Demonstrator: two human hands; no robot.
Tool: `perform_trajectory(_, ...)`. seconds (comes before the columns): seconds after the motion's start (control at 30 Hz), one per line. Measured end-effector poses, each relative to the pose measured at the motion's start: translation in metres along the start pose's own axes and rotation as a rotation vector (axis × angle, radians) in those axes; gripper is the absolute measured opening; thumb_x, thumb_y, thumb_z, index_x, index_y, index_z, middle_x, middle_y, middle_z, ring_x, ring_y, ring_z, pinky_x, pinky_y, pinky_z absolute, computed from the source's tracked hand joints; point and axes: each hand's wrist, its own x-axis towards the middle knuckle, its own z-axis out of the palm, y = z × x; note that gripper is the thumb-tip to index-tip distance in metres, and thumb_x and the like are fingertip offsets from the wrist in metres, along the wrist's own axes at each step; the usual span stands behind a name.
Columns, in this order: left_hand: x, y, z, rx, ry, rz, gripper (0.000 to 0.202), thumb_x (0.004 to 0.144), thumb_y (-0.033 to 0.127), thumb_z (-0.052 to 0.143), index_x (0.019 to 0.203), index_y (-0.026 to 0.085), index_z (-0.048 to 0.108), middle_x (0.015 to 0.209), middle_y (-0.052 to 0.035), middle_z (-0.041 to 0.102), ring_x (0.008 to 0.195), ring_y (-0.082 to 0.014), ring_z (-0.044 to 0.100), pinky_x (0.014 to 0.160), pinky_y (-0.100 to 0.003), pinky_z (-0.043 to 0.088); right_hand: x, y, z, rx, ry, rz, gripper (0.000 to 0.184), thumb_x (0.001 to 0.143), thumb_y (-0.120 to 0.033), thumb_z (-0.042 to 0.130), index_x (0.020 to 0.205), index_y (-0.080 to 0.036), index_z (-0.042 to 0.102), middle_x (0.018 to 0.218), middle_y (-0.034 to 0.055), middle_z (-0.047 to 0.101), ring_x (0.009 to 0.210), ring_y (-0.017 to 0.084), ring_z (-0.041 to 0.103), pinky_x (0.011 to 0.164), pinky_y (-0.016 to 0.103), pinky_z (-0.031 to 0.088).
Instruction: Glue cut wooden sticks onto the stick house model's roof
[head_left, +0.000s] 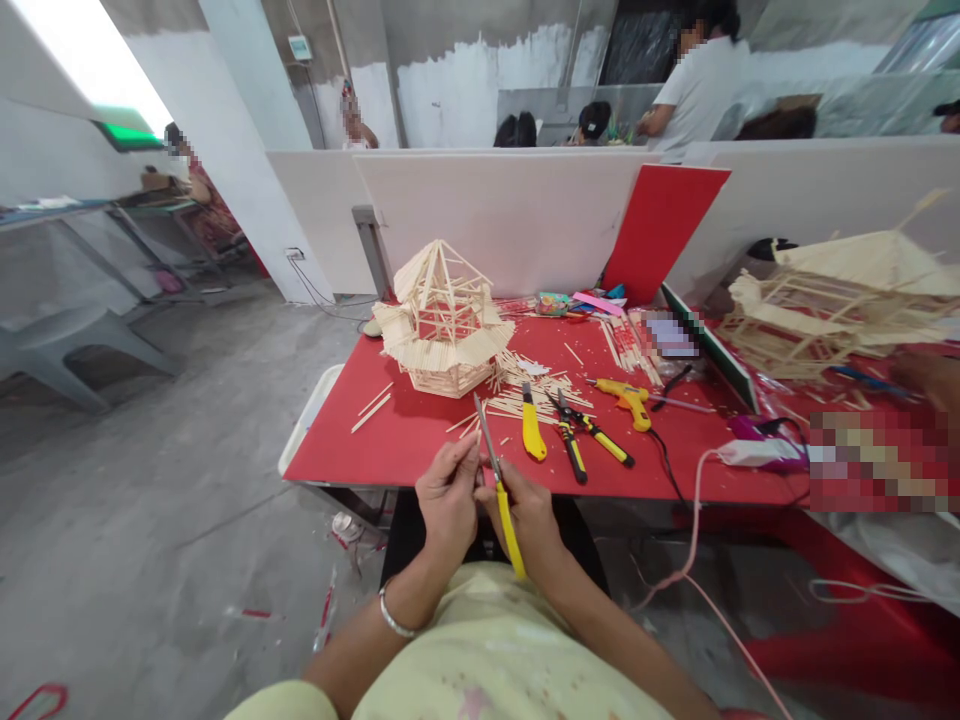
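Note:
My left hand [450, 492] is closed in a pinch at the table's front edge, with the pale tip of a thin wooden stick [478, 437] showing at its fingertips. Beside it, my right hand [529, 510] is closed round a slim metal tool with a yellow handle [508, 530], perhaps a file. Its narrow blade points away from me, close to the left fingertips. Just beyond my hands stands a pavilion model [450, 350] built of wooden sticks, with a pointed, partly bare roof frame. Loose sticks [517, 400] lie to its right.
On the red table [330, 450] lie a yellow utility knife [533, 430], cutting pliers [600, 438] and a yellow glue gun [634, 400] with its cord. A second stick model [825, 300] stands at right, near another person's arm [930, 385]. White partition panels [495, 200] rise behind.

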Motion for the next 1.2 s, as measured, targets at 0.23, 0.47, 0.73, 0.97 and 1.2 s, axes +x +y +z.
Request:
perform_trajectory(0.23,0.007,0.007,0.003,-0.161,0.06,-0.219,0.031,0.074,0.036,0.08,0.096,0.016,0.073,0.067,0.0007,0.063,0.045,-0.0028,0.045,0.036,-0.012,0.029,0.006,0.005,-0.004,-0.05,0.139,0.007,0.041,0.092,-0.042,0.055,0.118,-0.012,0.064,0.08,0.0059,0.071,0.059,0.014,0.062,0.061,0.025,0.05)
perform_trajectory(0.47,0.013,0.012,-0.001,-0.146,0.025,-0.245,0.031,0.074,0.039,0.08,0.087,0.014,0.068,0.066,0.0011,0.062,0.043,-0.0023,0.045,0.035,-0.012,0.027,0.009,0.001,-0.014,-0.031,-0.025,0.03,0.046,0.091,-0.045,0.053,0.123,-0.013,0.058,0.069,-0.0005,0.059,0.054,0.012,0.05,0.054,0.022,0.044)
perform_trajectory(0.73,0.019,0.021,-0.006,-0.197,0.002,-0.303,0.032,0.072,0.035,0.081,0.092,0.015,0.065,0.067,0.0016,0.061,0.044,-0.0028,0.045,0.034,-0.012,0.024,0.009,0.002,-0.011,-0.109,-0.093,0.03,0.048,0.092,-0.049,0.047,0.125,-0.015,0.056,0.074,0.0015,0.06,0.061,0.015,0.055,0.057,0.025,0.046)
perform_trajectory(0.97,0.02,0.023,-0.008,-0.204,-0.03,-0.322,0.035,0.072,0.035,0.081,0.098,0.015,0.066,0.066,0.0021,0.06,0.042,-0.0026,0.043,0.034,-0.013,0.023,0.006,0.006,-0.004,-0.236,-0.119,0.036,0.051,0.091,-0.047,0.052,0.131,-0.015,0.054,0.088,0.0068,0.067,0.079,0.02,0.064,0.071,0.03,0.05)
perform_trajectory(1.2,0.021,0.02,-0.011,-0.204,-0.012,-0.331,0.036,0.073,0.036,0.08,0.101,0.015,0.068,0.063,0.0027,0.059,0.039,-0.0014,0.04,0.035,-0.013,0.021,0.007,0.013,-0.002,-0.397,-0.005,0.05,0.049,0.094,-0.048,0.05,0.132,-0.019,0.056,0.099,0.0104,0.069,0.089,0.022,0.064,0.082,0.033,0.049)
